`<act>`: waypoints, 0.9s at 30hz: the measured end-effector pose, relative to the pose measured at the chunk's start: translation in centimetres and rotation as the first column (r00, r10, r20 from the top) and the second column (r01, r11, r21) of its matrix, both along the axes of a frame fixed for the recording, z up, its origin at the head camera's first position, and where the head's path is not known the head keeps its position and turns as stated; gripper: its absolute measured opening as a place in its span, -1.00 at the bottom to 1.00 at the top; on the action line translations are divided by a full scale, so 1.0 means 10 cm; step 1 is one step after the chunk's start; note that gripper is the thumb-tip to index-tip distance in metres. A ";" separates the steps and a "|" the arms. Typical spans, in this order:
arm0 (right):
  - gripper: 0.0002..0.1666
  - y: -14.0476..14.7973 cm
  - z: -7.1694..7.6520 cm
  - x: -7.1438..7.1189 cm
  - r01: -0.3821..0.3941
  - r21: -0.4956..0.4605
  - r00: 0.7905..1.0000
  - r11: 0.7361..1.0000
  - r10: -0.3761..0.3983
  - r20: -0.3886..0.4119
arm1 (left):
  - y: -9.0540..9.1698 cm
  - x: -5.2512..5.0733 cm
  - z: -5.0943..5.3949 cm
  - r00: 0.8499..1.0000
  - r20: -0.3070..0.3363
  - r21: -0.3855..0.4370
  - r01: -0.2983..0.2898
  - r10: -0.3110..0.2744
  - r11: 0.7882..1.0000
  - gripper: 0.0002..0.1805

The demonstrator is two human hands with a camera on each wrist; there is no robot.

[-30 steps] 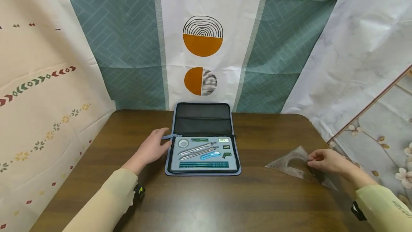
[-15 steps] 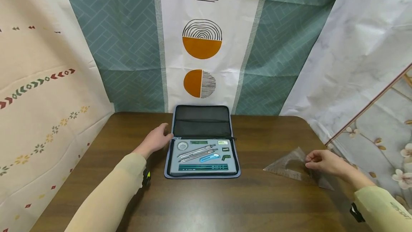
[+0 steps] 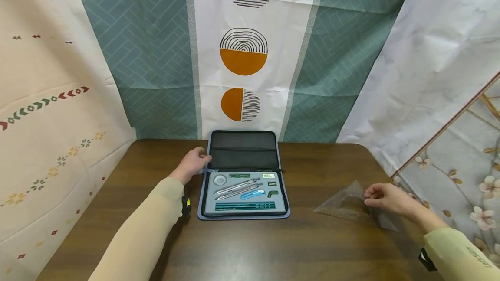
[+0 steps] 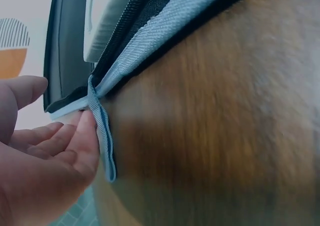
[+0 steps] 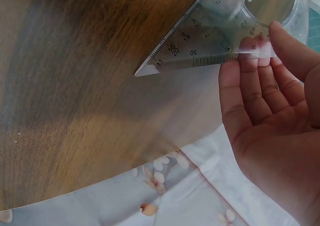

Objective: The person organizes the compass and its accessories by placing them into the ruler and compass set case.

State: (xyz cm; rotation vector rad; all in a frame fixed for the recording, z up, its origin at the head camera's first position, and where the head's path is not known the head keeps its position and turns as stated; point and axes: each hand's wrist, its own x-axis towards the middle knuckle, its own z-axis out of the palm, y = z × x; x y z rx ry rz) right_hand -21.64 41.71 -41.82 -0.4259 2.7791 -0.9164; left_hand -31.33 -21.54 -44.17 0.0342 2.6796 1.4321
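Note:
A zipped drawing-set case (image 3: 244,217) lies unfolded on the table, its black mesh lid (image 3: 243,159) laid back. In the case's grey tray sit two silver compasses (image 3: 236,189), a blue cutter (image 3: 253,194), dark green pencils (image 3: 245,206) and small pieces. My left hand (image 3: 191,162) is at the lid's left edge; in the left wrist view its fingers (image 4: 75,141) reach beside a blue fabric loop (image 4: 102,131), thumb apart from them. My right hand (image 3: 384,198) pinches a clear set square (image 5: 210,36) between thumb and fingers, at the table's right.
The brown wooden table (image 3: 242,250) ends at a patterned curtain (image 3: 244,55) behind the case. Cloths hang on both sides: a cream one (image 3: 58,112) at left and a marbled floral one (image 3: 441,142) at right.
My left hand has moved forward along the case's left side, from the hinge area up to the lid's edge. The right hand keeps hold of the set square, nearly still.

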 end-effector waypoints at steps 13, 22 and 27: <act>-0.90 -0.09 0.03 -0.04 -0.085 -0.072 0.996 0.994 0.085 0.004 | -0.01 -0.15 -0.08 0.998 0.063 0.131 -0.025 0.016 0.991 -0.27; -0.90 -0.25 0.15 -0.12 -0.101 -0.104 0.995 0.989 0.101 -0.007 | -0.03 -0.17 -0.12 0.998 0.056 0.166 -0.039 0.030 0.985 -0.43; -0.91 -0.43 0.32 -0.23 -0.118 -0.154 0.992 0.981 0.108 -0.070 | -0.04 -0.16 -0.14 0.999 0.029 0.247 -0.024 0.017 0.969 -0.58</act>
